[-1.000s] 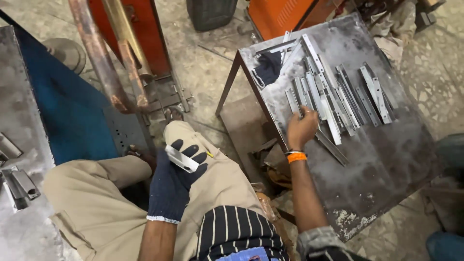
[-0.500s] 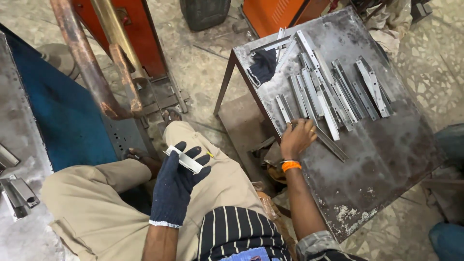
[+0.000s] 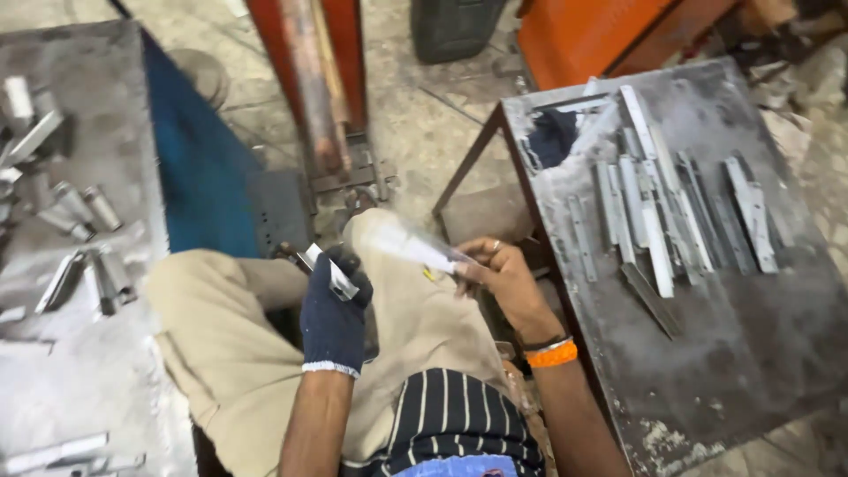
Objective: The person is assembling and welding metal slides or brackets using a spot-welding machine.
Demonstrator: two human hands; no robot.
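My left hand (image 3: pixel 334 311), in a dark blue glove, grips a short metal piece (image 3: pixel 330 272) above my lap. Bare and with an orange band at the wrist, my right hand (image 3: pixel 502 276) holds a long flat metal strip (image 3: pixel 412 246), blurred by motion, that points left toward the gloved hand. Both hands hover over my beige trousers (image 3: pixel 230 353). To the right stands a grey metal table (image 3: pixel 724 353) with several flat metal strips (image 3: pixel 658 221) laid side by side.
A second metal surface (image 3: pixel 79 371) at the left carries short metal tubes (image 3: pixel 88 208) and offcuts. A blue panel (image 3: pixel 199 177), a rusty red post (image 3: pixel 314 88) and an orange machine (image 3: pixel 601 35) stand ahead. A dark cloth (image 3: pixel 552 140) lies on the right table's far corner.
My right hand has left the strips on the right table and come over my lap with one strip in it. The view has swung to the left.
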